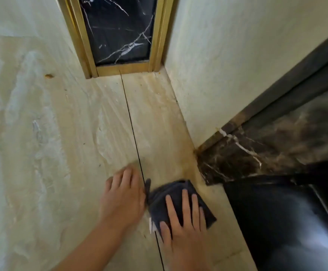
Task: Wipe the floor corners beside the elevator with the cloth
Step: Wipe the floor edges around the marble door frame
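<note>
A dark grey folded cloth (171,196) lies flat on the beige marble floor (81,143), just short of the stained corner (195,153) where the cream wall meets the dark marble elevator frame (256,153). My right hand (184,227) presses flat on the cloth with its fingers spread. My left hand (123,196) rests palm down on the bare floor beside the cloth's left edge, holding nothing.
A black marble panel in a gold frame (120,30) stands at the far end. The cream wall (227,65) runs along the right. The dark reflective elevator threshold (286,222) fills the lower right. A floor joint line (131,124) runs between the hands.
</note>
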`<state>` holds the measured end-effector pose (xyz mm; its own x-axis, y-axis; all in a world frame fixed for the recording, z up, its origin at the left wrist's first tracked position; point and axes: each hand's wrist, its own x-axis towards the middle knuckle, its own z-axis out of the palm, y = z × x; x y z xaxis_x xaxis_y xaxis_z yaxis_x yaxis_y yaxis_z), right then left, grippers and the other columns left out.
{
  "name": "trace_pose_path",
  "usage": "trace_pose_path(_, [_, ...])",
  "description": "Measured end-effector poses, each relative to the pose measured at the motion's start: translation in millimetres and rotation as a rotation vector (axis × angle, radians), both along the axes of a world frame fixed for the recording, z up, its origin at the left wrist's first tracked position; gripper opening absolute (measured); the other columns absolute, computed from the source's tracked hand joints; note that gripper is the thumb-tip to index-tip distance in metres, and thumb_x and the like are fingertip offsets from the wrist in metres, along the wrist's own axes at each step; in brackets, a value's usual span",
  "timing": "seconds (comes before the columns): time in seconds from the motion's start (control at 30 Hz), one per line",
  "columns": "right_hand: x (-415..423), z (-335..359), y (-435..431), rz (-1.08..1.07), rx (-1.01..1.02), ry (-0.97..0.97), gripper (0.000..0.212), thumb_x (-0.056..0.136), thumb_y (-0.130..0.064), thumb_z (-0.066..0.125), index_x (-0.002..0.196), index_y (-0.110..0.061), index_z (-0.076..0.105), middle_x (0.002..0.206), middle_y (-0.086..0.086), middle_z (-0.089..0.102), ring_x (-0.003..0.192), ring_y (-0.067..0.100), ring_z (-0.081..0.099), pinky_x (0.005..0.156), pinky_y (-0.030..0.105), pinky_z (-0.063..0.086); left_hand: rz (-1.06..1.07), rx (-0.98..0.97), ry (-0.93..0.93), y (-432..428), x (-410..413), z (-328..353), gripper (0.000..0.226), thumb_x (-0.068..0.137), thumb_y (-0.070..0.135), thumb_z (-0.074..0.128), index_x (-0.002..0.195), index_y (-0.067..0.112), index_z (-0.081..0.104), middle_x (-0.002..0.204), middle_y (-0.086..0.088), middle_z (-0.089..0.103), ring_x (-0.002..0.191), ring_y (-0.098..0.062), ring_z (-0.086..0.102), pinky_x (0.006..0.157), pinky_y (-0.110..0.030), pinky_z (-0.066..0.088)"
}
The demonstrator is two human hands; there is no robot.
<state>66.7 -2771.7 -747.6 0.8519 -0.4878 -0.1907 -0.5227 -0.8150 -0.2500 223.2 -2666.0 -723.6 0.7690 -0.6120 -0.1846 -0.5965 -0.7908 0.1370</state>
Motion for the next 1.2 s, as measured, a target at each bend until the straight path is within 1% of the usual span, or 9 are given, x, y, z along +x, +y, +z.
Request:
trace_pose_path(0.07, [-65.9,6.2,-5.8,-0.05,0.031,0.135,0.058,0.096,-0.058,0.023,0.149,-0.036,0.033,0.159,0.008,0.029,0.142,0.036,0.034,0.113,0.048,0.023,-0.034,0.009,-0.039,4.4,-0.8,2.4,0.051,0.088,0.034,0.046,0.125,0.001,0.057,0.128,-0.019,0.059,0.111,-0.039,0.054,0.089,-0.046,0.043])
trace_pose_path(0.17, [-106.7,11.7,-72.2,-0.135,-0.147,0.184,0.057,0.097,-0.059,0.011,0.152,-0.046,0.004,0.166,0.004,0.001,0.152,0.027,-0.003,0.122,0.042,0.001,-0.037,0.051,-0.068,0.6,-3.9,4.5,0.049,0.089,0.03,0.043,0.123,-0.004,0.052,0.125,-0.025,0.055,0.107,-0.043,0.052,0.085,-0.049,0.04])
trace_pose_path(0.33, [-78.7,14.2,-127.8,-0.721,0.006,0.219,0.062,0.098,-0.057,0.011,0.152,-0.041,-0.013,0.165,0.007,-0.017,0.15,0.03,-0.018,0.121,0.049,-0.007,0.083,0.081,0.047,-18.3,-24.6,12.2,0.057,0.084,0.022,0.053,0.127,-0.015,0.043,0.127,-0.034,0.045,0.12,-0.049,0.042,0.095,-0.055,0.04])
trace_pose_path(0.5, [-67.3,16.6,-64.4,0.25,-0.096,0.099,0.057,0.1,-0.054,0.019,0.154,-0.042,0.004,0.166,0.006,-0.003,0.152,0.031,-0.006,0.121,0.049,0.001,0.118,0.054,0.043,-26.7,-34.0,15.7,0.07,0.081,0.022,0.059,0.135,-0.015,0.036,0.139,-0.034,0.035,0.132,-0.05,0.032,0.104,-0.055,0.033])
trace_pose_path(0.57, [-77.9,17.0,-111.5,0.398,-0.157,0.119,0.055,0.101,-0.055,0.019,0.153,-0.045,0.004,0.167,0.001,-0.001,0.152,0.027,-0.007,0.122,0.046,-0.001,0.025,0.066,0.047,-18.2,-44.2,18.8,0.07,0.082,0.022,0.057,0.137,-0.013,0.034,0.142,-0.032,0.032,0.134,-0.05,0.031,0.102,-0.056,0.035])
trace_pose_path(0.73, [-124.4,16.2,-218.9,-0.195,-0.189,0.202,0.057,0.097,-0.059,0.007,0.152,-0.047,-0.002,0.166,0.001,0.005,0.151,0.022,-0.013,0.123,0.046,0.001,-0.177,0.094,0.091,-6.2,-84.9,23.1,0.061,0.09,0.038,0.04,0.138,0.001,0.043,0.146,-0.025,0.038,0.138,-0.042,0.036,0.1,-0.05,0.044])
trace_pose_path(0.9, [-90.8,15.5,-207.0,-0.723,-0.003,0.162,0.064,0.097,-0.06,0.008,0.155,-0.036,-0.003,0.166,0.006,-0.01,0.15,0.03,-0.016,0.121,0.051,-0.005,-0.246,0.046,0.084,-38.7,-120.4,13.4,0.072,0.09,0.047,0.026,0.146,0.004,0.036,0.153,-0.023,0.036,0.145,-0.039,0.03,0.109,-0.05,0.038])
trace_pose_path(1.1, [-129.2,28.0,-189.0,0.231,-0.047,0.166,0.052,0.099,-0.057,0.012,0.145,-0.053,-0.012,0.165,-0.003,-0.011,0.151,0.024,-0.015,0.121,0.043,-0.007,-0.285,0.099,0.073,-50.8,-132.1,7.2,0.074,0.088,0.05,0.027,0.144,0.003,0.039,0.152,-0.026,0.037,0.144,-0.041,0.03,0.109,-0.049,0.036])
trace_pose_path(1.2, [-165.4,36.1,-266.5,-0.508,-0.045,0.238,0.058,0.097,-0.059,0.014,0.15,-0.049,-0.004,0.166,-0.001,-0.006,0.152,0.029,-0.006,0.122,0.047,0.006,-0.317,0.106,0.064,-44.2,-129.1,3.8,0.075,0.09,0.052,0.022,0.146,0.005,0.038,0.154,-0.024,0.036,0.145,-0.04,0.029,0.109,-0.049,0.038])
